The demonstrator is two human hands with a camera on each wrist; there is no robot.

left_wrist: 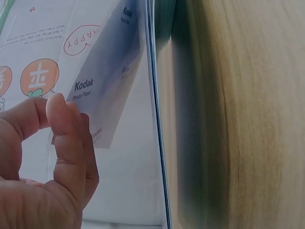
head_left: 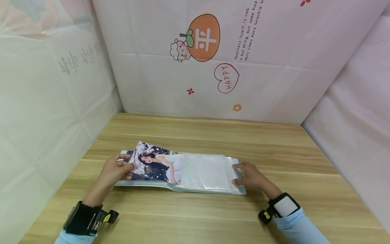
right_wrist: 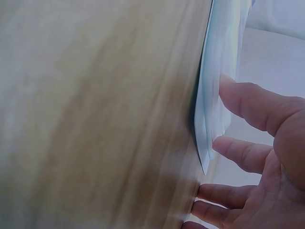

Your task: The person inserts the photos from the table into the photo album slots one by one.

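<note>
A photo album [head_left: 204, 172] lies open on the wooden table, its right-hand pages a stack of whitish clear sleeves. My left hand [head_left: 113, 172] pinches the left end of a photo print [head_left: 173, 166] that shows a person in a white dress among blossoms. That print is tilted over the left page, its right end at the edge of the sleeve. In the left wrist view, the print's back [left_wrist: 102, 81] reads Kodak Photo Paper. At the album's right edge, my right hand [head_left: 251, 176] rests thumb and forefinger on the sleeves, fingers extended and spread.
The wooden table [head_left: 189, 217] extends around the album. White cloth with printed cartoons [head_left: 204, 37] forms the wall behind it, and pale sheets hang at left and right [head_left: 350, 88]. A camera band [head_left: 82, 218] sits on each wrist.
</note>
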